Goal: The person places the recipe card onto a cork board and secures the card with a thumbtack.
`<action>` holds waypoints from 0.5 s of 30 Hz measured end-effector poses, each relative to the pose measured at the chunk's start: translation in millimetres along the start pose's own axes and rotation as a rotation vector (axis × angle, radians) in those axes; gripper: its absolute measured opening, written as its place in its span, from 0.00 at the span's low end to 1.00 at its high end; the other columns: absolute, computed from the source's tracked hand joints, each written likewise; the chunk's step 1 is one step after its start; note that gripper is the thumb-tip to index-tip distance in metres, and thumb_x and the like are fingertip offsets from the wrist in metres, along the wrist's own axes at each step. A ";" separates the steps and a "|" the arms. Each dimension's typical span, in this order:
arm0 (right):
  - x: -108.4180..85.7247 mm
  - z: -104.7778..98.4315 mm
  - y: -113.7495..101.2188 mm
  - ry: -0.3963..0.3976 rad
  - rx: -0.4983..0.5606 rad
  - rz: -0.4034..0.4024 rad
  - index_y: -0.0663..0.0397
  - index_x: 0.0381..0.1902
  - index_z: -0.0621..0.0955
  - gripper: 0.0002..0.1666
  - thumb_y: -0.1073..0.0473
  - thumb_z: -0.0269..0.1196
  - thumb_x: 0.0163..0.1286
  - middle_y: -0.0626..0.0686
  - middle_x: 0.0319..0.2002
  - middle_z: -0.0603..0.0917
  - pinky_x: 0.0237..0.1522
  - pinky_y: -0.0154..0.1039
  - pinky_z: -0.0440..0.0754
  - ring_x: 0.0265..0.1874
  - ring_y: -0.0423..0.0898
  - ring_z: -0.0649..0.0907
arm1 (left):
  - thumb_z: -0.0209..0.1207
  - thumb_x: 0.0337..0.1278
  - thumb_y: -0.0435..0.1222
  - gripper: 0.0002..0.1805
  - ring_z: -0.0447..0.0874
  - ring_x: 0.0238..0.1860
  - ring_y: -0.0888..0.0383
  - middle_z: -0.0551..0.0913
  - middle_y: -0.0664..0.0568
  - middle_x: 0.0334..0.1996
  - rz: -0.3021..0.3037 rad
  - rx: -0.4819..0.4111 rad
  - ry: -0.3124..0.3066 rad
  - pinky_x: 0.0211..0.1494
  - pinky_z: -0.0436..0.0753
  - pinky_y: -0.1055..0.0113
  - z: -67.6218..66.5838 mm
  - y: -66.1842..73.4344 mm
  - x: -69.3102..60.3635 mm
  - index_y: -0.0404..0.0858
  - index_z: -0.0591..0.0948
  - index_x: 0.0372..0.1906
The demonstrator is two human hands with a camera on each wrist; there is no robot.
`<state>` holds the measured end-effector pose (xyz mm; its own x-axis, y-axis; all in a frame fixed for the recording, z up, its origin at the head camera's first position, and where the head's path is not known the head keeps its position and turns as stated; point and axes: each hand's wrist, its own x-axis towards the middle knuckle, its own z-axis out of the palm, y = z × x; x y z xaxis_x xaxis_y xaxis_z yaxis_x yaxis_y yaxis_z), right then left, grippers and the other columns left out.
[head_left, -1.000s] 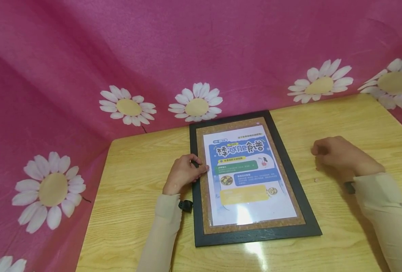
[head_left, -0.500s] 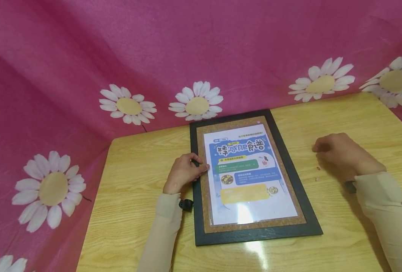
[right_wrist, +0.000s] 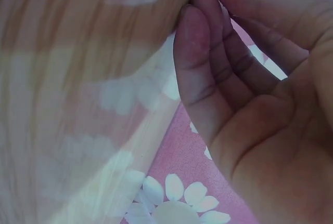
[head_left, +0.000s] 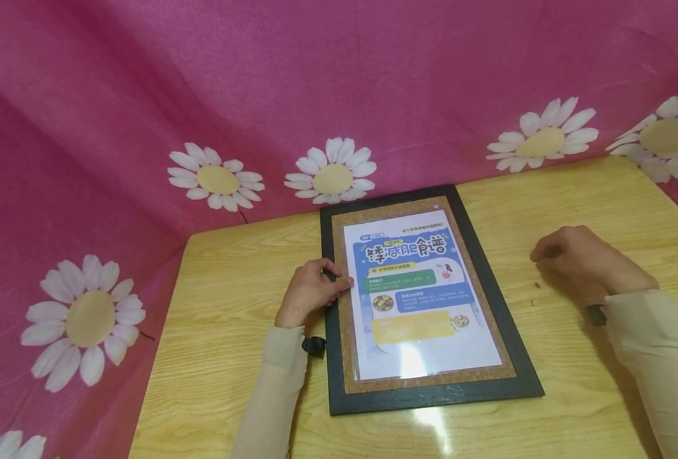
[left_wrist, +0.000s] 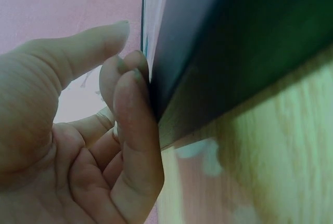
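A printed sheet (head_left: 430, 350) lies on a cork board (head_left: 419, 384) within a black frame (head_left: 430, 401). At the frame's left side is my left hand (head_left: 311, 288), its thumb and a fingertip over the sheet's left edge; in the left wrist view that hand (left_wrist: 109, 141) has bent fingers against the frame's dark side (left_wrist: 208, 42). My right hand (head_left: 576, 258) is over the table, right of the frame, fingers bent. In the right wrist view the right hand (right_wrist: 250, 89) brings thumb and fingertips close together; whether something tiny is between them cannot be made out.
Two tiny pieces lie on the wooden table (head_left: 229, 306), one (head_left: 536, 285) behind the other (head_left: 534, 303), near the right hand. A small pink dot (head_left: 436, 206) is at the cork's upper right corner. Pink flowered cloth (head_left: 402, 95) hangs along the back and left.
My right hand has shifted slightly right, and the farther tiny piece on the table shows more clearly. My left hand has kept its place at the sheet's edge.
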<state>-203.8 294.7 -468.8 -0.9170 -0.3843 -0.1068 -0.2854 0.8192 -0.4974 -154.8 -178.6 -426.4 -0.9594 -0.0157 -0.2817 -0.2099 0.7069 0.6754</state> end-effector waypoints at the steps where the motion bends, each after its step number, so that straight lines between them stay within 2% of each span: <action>1: 0.0 -0.2 -0.1 0.001 -0.002 -0.004 0.59 0.38 0.89 0.05 0.68 0.69 0.65 0.59 0.39 0.91 0.41 0.39 0.82 0.41 0.50 0.86 | 0.71 0.61 0.45 0.15 0.79 0.20 0.57 0.84 0.49 0.21 -0.001 -0.001 -0.001 0.26 0.76 0.69 0.0 0.2 -0.2 0.39 0.83 0.44; 9: 0.0 -3.9 2.5 -0.029 0.002 0.009 0.53 0.36 0.89 0.07 0.69 0.70 0.62 0.54 0.38 0.91 0.41 0.37 0.78 0.38 0.42 0.82 | 0.72 0.60 0.44 0.15 0.78 0.20 0.57 0.84 0.49 0.20 0.004 0.003 0.002 0.26 0.75 0.68 -0.3 0.1 0.4 0.40 0.83 0.43; 15: 0.9 -3.0 3.7 -0.041 0.024 0.027 0.55 0.34 0.89 0.04 0.68 0.69 0.64 0.51 0.35 0.90 0.38 0.33 0.76 0.34 0.40 0.79 | 0.72 0.60 0.44 0.14 0.79 0.20 0.58 0.84 0.49 0.20 0.003 0.019 -0.001 0.26 0.75 0.68 -0.9 0.5 0.0 0.40 0.83 0.43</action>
<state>-206.5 298.7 -468.1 -0.9119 -0.3797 -0.1559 -0.2534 0.8195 -0.5140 -155.1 -178.9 -425.5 -0.9597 -0.0132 -0.2806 -0.2037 0.7204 0.6630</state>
